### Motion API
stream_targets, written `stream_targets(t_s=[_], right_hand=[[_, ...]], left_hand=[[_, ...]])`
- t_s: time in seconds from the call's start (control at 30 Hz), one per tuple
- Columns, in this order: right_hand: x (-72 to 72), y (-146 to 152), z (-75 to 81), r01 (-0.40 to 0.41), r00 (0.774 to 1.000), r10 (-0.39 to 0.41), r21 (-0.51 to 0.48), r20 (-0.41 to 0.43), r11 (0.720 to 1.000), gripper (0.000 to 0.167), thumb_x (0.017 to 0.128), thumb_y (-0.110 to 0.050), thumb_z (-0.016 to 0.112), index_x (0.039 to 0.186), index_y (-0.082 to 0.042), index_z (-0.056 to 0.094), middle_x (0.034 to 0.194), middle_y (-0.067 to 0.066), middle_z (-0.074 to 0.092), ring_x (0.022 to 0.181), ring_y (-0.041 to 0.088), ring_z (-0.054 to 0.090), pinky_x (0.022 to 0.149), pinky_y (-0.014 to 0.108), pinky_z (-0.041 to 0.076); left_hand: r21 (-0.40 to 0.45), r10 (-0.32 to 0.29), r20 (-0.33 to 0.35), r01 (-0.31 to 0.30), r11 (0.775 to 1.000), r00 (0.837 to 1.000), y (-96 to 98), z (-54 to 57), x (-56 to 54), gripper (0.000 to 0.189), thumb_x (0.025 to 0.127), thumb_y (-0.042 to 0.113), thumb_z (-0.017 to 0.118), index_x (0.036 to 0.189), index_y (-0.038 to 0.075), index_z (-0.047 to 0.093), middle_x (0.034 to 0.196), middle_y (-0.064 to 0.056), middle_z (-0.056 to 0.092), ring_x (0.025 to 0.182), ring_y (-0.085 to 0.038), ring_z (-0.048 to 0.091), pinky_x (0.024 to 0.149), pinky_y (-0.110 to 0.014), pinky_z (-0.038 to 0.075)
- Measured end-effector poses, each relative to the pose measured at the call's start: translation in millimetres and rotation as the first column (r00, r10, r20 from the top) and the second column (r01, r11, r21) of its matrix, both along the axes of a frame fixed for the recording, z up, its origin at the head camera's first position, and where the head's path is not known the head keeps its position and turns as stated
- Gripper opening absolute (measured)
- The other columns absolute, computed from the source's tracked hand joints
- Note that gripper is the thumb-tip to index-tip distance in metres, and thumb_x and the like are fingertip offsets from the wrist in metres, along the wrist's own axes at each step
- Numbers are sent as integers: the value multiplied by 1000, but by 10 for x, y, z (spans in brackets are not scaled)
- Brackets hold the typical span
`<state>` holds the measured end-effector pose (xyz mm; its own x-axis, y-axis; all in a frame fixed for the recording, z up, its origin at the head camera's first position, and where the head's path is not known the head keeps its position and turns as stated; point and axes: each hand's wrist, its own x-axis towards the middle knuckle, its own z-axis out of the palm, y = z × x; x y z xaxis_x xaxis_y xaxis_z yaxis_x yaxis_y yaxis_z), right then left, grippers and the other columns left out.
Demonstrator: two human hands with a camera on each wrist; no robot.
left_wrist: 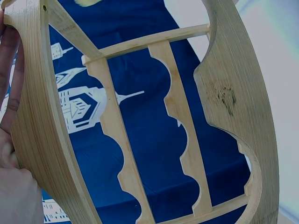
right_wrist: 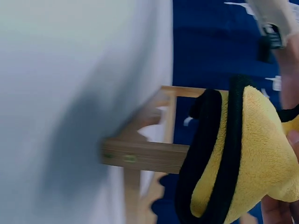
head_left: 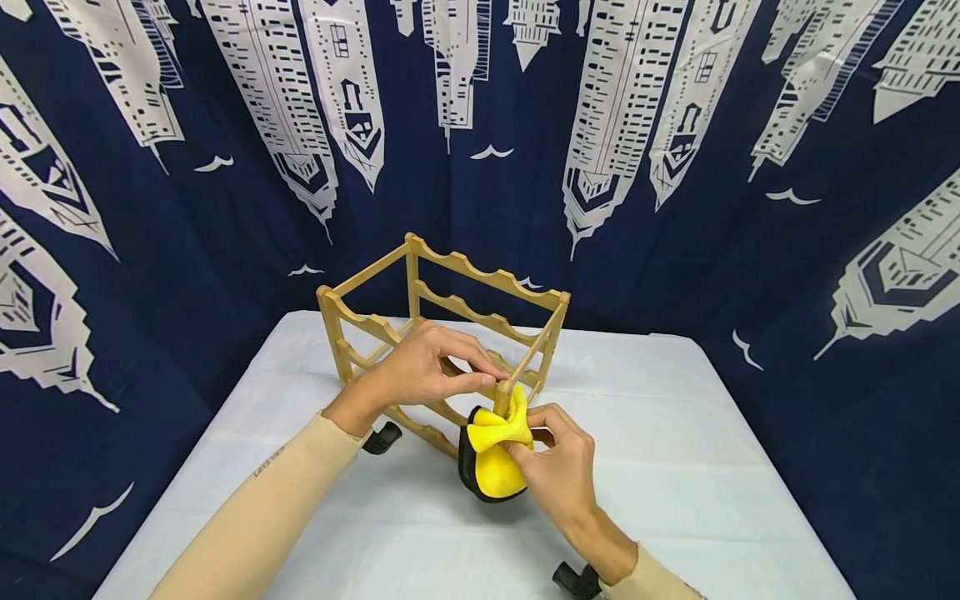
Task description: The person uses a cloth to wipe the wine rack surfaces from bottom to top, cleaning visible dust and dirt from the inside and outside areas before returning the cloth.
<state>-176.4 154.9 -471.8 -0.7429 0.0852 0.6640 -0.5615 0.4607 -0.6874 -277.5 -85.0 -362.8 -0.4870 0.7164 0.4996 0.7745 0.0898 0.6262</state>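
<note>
From my head, I see my left hand (head_left: 431, 364) holding the wooden rack (head_left: 476, 268) by its top rail, thumb and fingertips close to the corner nearest my right hand. Just beside it and a little closer to me, my right hand (head_left: 558, 462) pinches the yellow cloth (head_left: 501, 475). Upper folds of the cloth lie against the corner post (head_left: 502, 400); its black-edged part hangs below, left of my right fingers. The rack stands on the white table (head_left: 675, 500), under and beyond my left hand. My left hand holds it near only 1 corner, so I judge a hard tug on the cloth could swing or tip the frame.

From my left wrist, fingers show along the curved board (left_wrist: 35, 102) at the edge of view; how firmly they press I cannot tell. Past them run 2 scalloped rails (left_wrist: 114, 121) with pointed notches between the hollows. A stray fold could snag there, or the smooth wood could slide under a light hold.

From my right wrist, the cloth bunches just ahead of my hand, 2 stretches of black edging close together, covering part of the wood. That hides where cloth meets post, so I could trap a fold or knock a knuckle. With just a pinch on the fabric, a slack thumb could let it drop to the table.
</note>
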Motion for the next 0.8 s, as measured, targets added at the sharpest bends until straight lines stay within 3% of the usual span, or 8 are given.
stream_targets(t_s=[0.17, 0.3, 0.4, 0.5, 0.67, 0.8], right_hand=[[-30, 0, 226, -2, 999, 0, -34, -53, 999, 35, 76, 13, 104, 94, -5, 80, 98, 8, 83, 95, 22, 84, 87, 17, 70], [-29, 12, 294, 11, 999, -14, -54, -47, 998, 33, 76, 11, 104, 94, -6, 82, 96, 7, 85, 94, 13, 82, 86, 16, 69], [-7, 23, 292, 26, 999, -28, -67, -29, 997, 33, 75, 10, 105, 93, -6, 83, 95, 5, 85, 91, 10, 81, 85, 16, 69], [2, 34, 283, 31, 999, -33, -65, -30, 997, 35, 76, 9, 105, 98, -5, 83, 97, 5, 86, 89, 11, 82, 84, 15, 69], [-8, 62, 276, 12, 999, -10, 34, -49, 999, 37, 77, 7, 106, 100, -5, 80, 98, 6, 85, 87, 17, 84, 84, 17, 70], [-30, 76, 209, -6, 998, -3, 162, 55, 987, 37, 75, 1, 110, 89, -9, 77, 90, 4, 82, 83, 20, 84, 80, 26, 73]], left_hand=[[12, -13, -29, 13, 1000, 999, -11, -1, -25, 22, 115, 9, 73, 120, 15, 93, 117, 1, 91, 110, -13, 85, 93, -33, 74], [16, -37, 20, 37, 999, 999, -8, -11, -31, 35, 122, 12, 58, 122, 13, 92, 122, 0, 90, 118, -15, 85, 104, -35, 72], [15, -46, 55, 46, 999, 997, 3, -35, -25, 38, 124, 15, 54, 123, 13, 92, 124, 0, 90, 122, -17, 84, 107, -36, 71], [24, -53, 55, 51, 998, 997, 19, -46, -19, 36, 123, 13, 55, 123, 13, 92, 124, -1, 90, 119, -17, 85, 104, -36, 72], [37, -35, -30, 36, 999, 999, 38, -22, -25, 28, 116, 6, 67, 118, 15, 93, 115, 2, 91, 107, -13, 85, 92, -32, 73], [39, -8, -59, 10, 999, 998, 34, -6, -16, 25, 113, 5, 72, 116, 17, 94, 111, 5, 91, 105, -11, 84, 90, -30, 71]])
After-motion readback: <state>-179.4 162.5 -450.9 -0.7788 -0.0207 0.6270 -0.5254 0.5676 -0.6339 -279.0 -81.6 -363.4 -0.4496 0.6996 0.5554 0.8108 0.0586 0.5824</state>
